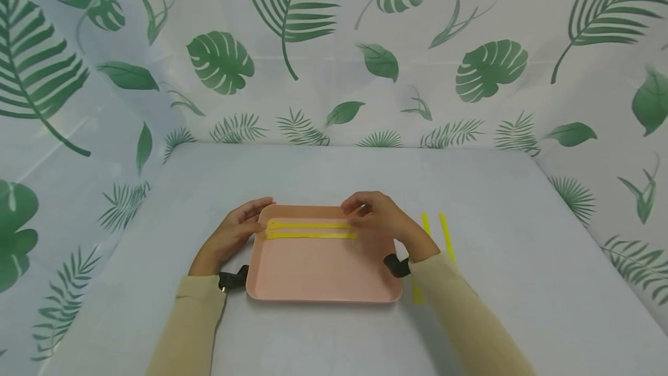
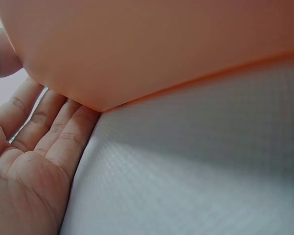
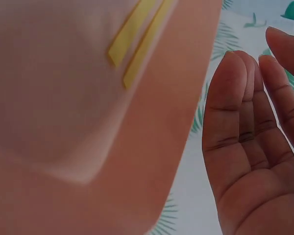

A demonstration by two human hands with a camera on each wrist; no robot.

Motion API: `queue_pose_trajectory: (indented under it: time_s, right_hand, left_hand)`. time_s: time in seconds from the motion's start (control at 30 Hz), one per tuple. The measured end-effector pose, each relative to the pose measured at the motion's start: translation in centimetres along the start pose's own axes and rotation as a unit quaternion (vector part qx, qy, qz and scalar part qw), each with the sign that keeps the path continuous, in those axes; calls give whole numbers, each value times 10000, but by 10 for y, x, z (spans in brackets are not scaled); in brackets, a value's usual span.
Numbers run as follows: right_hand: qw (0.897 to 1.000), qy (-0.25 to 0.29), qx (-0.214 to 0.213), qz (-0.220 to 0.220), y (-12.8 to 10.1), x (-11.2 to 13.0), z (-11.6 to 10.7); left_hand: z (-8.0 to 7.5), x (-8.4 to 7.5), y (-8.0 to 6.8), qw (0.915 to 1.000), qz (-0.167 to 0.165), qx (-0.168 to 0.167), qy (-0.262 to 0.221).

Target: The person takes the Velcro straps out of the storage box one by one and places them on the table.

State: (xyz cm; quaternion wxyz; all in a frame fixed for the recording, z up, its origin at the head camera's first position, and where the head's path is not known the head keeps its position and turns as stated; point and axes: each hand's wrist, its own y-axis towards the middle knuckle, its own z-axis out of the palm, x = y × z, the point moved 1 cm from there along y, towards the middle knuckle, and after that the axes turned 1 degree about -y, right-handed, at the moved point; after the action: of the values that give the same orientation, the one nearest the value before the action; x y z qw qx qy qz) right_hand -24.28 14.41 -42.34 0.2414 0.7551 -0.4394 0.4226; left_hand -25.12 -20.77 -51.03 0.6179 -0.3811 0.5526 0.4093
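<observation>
A shallow pink tray (image 1: pixel 318 271) sits on the white table. Inside it, near the far wall, two flat yellow strips (image 1: pixel 313 235) lie side by side, each with a wider left end. My left hand (image 1: pixel 232 237) holds the tray's left side, thumb at the rim and fingers along the outer wall, as the left wrist view shows. Over the tray's far right part is my right hand (image 1: pixel 383 216), close to the strips' right ends. In the right wrist view its gently bent fingers (image 3: pixel 225 103) stand apart from the tray wall, with nothing held.
More yellow strips (image 1: pixel 447 234) lie on the table right of the tray, partly hidden by my right forearm. White cloth (image 1: pixel 323 97) printed with green leaves rises behind the table (image 1: pixel 334 173) and on both sides. Each wrist carries a small black camera (image 1: pixel 396 266).
</observation>
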Motion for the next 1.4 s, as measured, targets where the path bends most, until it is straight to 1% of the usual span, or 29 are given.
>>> queue_pose_trajectory:
  time_s: [0.23,0.5,0.6,0.7,0.83,0.93,1.07,1.2,1.4]
  right_hand:
    - [9998,-148,159,11,13,-2,15]
    - [9985,-267,329,344,25,-4,30]
    - [9982,-235,356,424,29,-6,36]
    - [9972,-219,402,593,31,-7,42]
    - [9955,-68,529,783,33,-7,48]
    - [9952,-3,598,776,33,-6,50]
    - [9958,-236,555,686,34,-6,53]
    - [9950,-622,505,593,36,-6,55]
    - [9928,-914,484,603,39,-6,59]
  left_hand:
    - [-1,-1,-1,9999,42,61,-77]
    - [-2,0,-1,10000,10,21,-51]
    - [-2,0,0,10000,-43,-31,-9]
    - [-2,0,0,9999,-84,-62,33]
    - [-2,-1,-1,10000,-80,-28,51]
    - [-2,-2,-1,9999,-89,-28,37]
    - [-2,-1,1,9999,-99,-21,5]
    - [-3,1,3,9999,-109,-28,-15]
    - [-2,-1,2,9999,-128,-41,-81]
